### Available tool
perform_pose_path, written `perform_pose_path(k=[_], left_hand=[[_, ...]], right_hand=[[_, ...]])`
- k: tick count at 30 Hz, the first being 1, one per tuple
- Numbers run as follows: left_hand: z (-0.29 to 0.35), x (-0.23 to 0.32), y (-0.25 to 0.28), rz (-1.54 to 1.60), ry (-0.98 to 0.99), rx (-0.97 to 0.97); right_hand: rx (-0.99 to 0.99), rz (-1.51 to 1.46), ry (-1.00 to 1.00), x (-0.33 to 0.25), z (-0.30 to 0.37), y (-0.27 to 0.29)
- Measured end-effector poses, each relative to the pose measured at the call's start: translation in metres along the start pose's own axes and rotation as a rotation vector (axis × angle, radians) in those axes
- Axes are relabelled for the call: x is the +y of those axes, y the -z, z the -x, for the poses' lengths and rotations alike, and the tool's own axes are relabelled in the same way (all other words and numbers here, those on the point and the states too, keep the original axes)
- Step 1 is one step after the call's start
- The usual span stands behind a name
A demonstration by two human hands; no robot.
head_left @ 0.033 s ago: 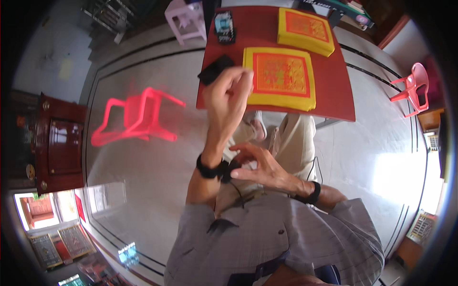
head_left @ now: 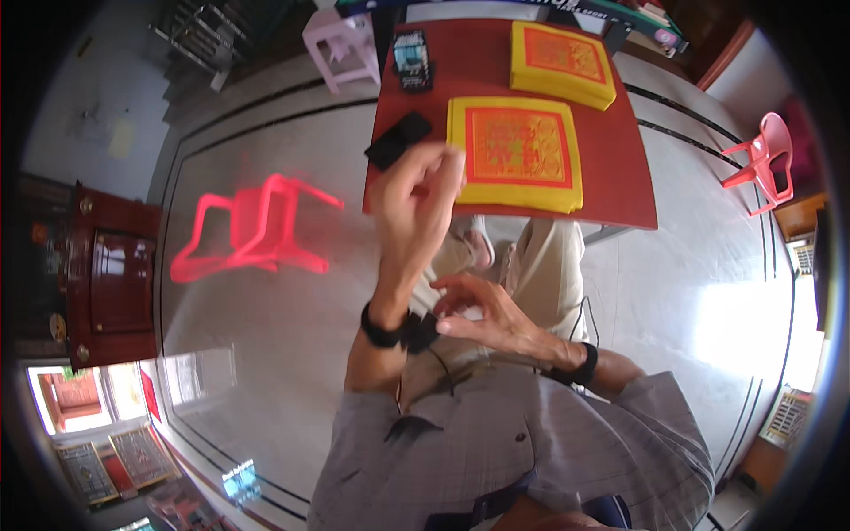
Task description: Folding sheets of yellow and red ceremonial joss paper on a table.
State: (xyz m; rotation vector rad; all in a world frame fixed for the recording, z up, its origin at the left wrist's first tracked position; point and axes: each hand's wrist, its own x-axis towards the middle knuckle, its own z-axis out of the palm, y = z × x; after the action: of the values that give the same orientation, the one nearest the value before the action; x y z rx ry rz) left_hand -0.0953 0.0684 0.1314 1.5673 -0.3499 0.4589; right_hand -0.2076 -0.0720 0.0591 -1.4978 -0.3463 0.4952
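Note:
My left hand point(head_left: 421, 190) is raised at the table's near edge, fingers curled into a loose fist with nothing visible in them. Around that wrist goes a black band point(head_left: 381, 327) carrying a small black box-like device point(head_left: 420, 334). My right hand point(head_left: 485, 311) reaches across my lap, thumb and fingers apart, with the thumb tip right beside the device; whether it touches is hard to tell. Another black band point(head_left: 584, 363) circles the right wrist. Just right of the left fist lies a yellow stack point(head_left: 518, 150) with an ornate red print. A flat black object point(head_left: 398, 140) lies beyond the fist.
The red-brown table point(head_left: 611, 168) also bears a second yellow stack point(head_left: 562, 62) and a dark item with a pale blue face point(head_left: 411, 57). A bright red chair point(head_left: 257, 221) stands left, a pink chair point(head_left: 770, 164) right, and a pale pink stool point(head_left: 341, 49) behind the table.
The table and its things sit slightly lower in the picture. My right hand's fingers have shifted slightly away from the device on the left wrist. The left hand stays curled.

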Motion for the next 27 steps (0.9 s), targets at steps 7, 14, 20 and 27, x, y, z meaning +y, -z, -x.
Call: perform_pose_path(k=[7, 14, 20, 27], left_hand=[[0.014, 0.08, 0.018, 0.352, -0.515, -0.516], [0.002, 0.111, -0.003, 0.522, -0.54, -0.676], [0.014, 0.105, -0.008, 0.475, -0.541, -0.57], [0.012, 0.104, -0.007, 0.476, -0.516, -0.589]], right_hand=[[0.178, 0.195, -0.052, 0.018, 0.019, 0.054], [0.302, 0.045, -0.155, 0.03, 0.025, 0.076], [0.412, 0.157, -0.087, 0.037, 0.025, 0.09], [0.465, 0.217, -0.071, 0.037, 0.021, 0.105]])
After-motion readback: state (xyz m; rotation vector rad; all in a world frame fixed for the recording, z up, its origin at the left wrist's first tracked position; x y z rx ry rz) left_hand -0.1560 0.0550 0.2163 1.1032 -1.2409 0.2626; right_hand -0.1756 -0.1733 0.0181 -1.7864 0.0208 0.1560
